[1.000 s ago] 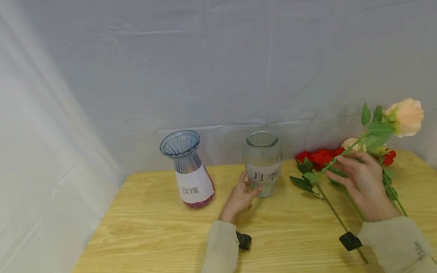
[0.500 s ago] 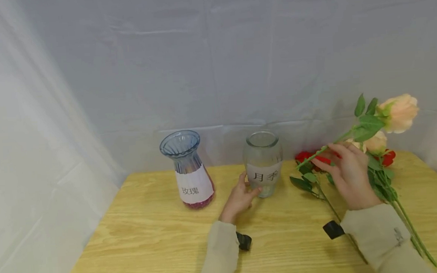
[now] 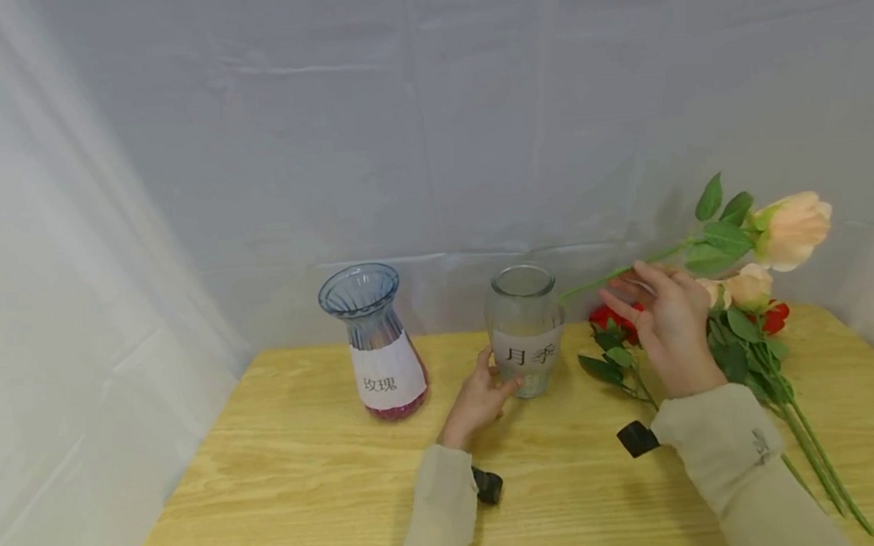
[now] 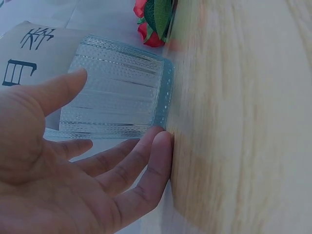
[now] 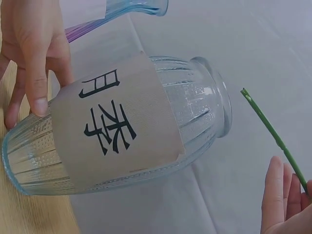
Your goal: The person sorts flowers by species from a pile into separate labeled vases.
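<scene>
Pinched in a person's right hand [image 3: 676, 325], its thumb and fingers closed to the width of a green stem, a peach-coloured, long-stemmed flower [image 3: 793, 230] slants above the far right part of the pale wooden worktop [image 3: 307, 481]. Its stem end points left, beside the rim of a clear, ribbed glass vase [image 3: 524, 314] with a white paper label, and the right wrist view shows a gap between the two. Curved loosely about the vase's base, thumb in front, the left hand [image 3: 482, 400] appears to steady it, upright near the worktop's far edge. To its left stands a flared blue-and-pink glass vase [image 3: 373, 329]; red flowers [image 3: 608, 321] and more peach blooms [image 3: 749, 287] lie toward the far right corner. Bringing stem to vase looks like the step in hand; next would call for lifting the end above the rim, tipping the stem upright and lowering it.
</scene>
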Demonstrator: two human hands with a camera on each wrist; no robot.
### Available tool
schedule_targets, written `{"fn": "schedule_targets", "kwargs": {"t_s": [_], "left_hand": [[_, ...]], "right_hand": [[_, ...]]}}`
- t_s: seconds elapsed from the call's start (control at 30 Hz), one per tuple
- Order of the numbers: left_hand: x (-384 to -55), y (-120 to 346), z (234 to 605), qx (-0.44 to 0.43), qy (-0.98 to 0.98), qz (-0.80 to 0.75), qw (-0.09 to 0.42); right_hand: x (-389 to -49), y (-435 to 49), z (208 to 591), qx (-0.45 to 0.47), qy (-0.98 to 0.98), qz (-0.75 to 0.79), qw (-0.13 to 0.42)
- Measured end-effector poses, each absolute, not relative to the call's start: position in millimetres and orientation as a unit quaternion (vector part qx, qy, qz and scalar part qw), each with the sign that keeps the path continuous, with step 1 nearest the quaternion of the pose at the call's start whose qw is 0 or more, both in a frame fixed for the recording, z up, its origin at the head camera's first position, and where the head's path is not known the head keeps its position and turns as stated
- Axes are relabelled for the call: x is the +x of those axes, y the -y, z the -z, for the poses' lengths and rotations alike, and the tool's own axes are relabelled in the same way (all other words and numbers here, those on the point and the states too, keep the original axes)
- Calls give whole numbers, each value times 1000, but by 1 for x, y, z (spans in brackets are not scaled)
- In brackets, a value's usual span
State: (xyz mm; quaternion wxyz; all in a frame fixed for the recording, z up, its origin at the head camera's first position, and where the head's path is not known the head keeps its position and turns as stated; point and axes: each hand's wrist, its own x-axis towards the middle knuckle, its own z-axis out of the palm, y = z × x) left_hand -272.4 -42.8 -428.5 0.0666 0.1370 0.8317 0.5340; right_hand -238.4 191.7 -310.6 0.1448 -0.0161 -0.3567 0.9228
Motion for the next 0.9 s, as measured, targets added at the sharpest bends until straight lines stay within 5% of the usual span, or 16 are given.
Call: {"fn": "schedule_targets", "kwargs": {"t_s": [0.53,0.9], "left_hand": [[-271,43,427,134,-823,-548,74],[-272,42,427,133,-819,-553,76]], "right_hand": [[-254,-175,311,-21,398,-905,149],[-266,-157,315,-12,566,-796,216]]}}
